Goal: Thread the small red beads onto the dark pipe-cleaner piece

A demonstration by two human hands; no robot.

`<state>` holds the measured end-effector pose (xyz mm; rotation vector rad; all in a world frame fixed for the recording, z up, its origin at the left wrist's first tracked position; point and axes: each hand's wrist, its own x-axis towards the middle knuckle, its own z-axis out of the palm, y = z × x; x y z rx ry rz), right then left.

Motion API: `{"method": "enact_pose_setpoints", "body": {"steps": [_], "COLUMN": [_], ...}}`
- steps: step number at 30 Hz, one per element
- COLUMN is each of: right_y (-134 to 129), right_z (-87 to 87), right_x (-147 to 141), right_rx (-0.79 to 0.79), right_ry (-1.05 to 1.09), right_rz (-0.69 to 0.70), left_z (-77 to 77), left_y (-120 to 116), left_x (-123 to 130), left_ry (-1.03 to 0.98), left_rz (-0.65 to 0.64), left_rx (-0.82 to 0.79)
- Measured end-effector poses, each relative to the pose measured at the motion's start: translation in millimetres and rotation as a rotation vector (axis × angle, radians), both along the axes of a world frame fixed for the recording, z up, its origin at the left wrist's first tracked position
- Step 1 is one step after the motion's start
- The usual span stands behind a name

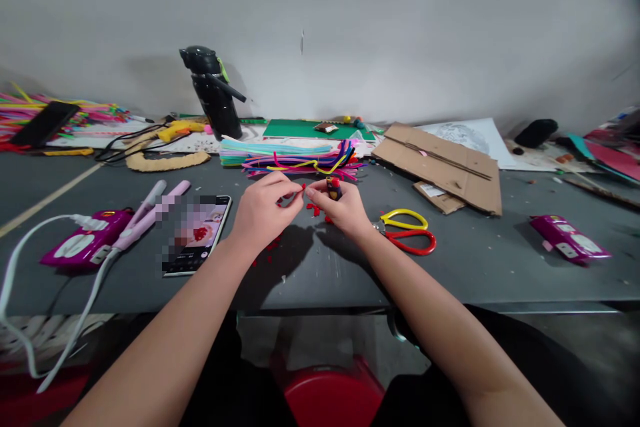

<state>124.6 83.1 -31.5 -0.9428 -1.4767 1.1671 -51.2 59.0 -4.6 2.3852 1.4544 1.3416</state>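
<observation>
In the middle of the head view, my left hand (267, 207) is closed, its thumb and fingertips pinching a tiny red piece (303, 187). Close beside it is my right hand (345, 208), fingers wrapped round a small dark lighter (333, 188) with a red top; its fingertips meet the same red piece. Small red scraps (313, 209) lie on the table beneath both hands. Scissors (407, 227) with one yellow and one red handle rest just right of my right hand, their blades mostly hidden. Behind the hands lies a bundle of colourful pipe cleaners (300, 155).
A lit phone (203, 233), a pink hair straightener (155, 213) and a purple pack (87, 240) with a white cable lie left. A black flask (213, 93) stands behind. Cardboard (445, 163) and another purple pack (570, 239) lie right.
</observation>
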Motion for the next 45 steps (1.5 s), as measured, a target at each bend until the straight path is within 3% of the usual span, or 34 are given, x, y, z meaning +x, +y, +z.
{"method": "enact_pose_setpoints", "body": {"steps": [12,15,18,22,25,32,39,42,45], "right_y": [0.7,2.2,2.9,2.6,2.6,2.1,-0.5,0.9,3.6], "right_z": [-1.6,-0.6,0.7,0.8,-0.1,1.7,3.9,3.9,4.5], "right_x": [-2.4,-2.3,-1.3,-0.2,0.1,0.3,-0.5,0.9,2.6], "right_rx": [0.038,0.003,-0.083,-0.166,-0.161,-0.126,-0.123,-0.166,-0.271], "right_ry": [0.015,0.09,0.214,0.325,0.334,0.323,0.302,0.308,0.331], "right_rz": [-0.044,-0.049,-0.041,0.01,0.034,0.044,0.044,0.048,0.078], "left_z": [-0.1,-0.6,0.4,1.5,0.9,-0.1,-2.9,-1.8,-0.3], "left_y": [-2.5,-3.1,-3.3,-3.1,-3.0,-2.7,0.6,0.8,-0.4], "left_x": [3.7,8.9,14.2,15.9,15.7,18.0,16.4,15.4,11.8], "left_ry": [-0.026,-0.221,-0.534,-0.867,-0.99,-1.168,-1.133,-0.939,-0.563], "left_rz": [-0.029,-0.027,-0.058,-0.195,-0.272,-0.307,-0.272,-0.2,-0.118], "left_rx": [-0.095,-0.202,-0.459,-0.802,-0.888,-0.901,-0.841,-0.683,-0.378]}}
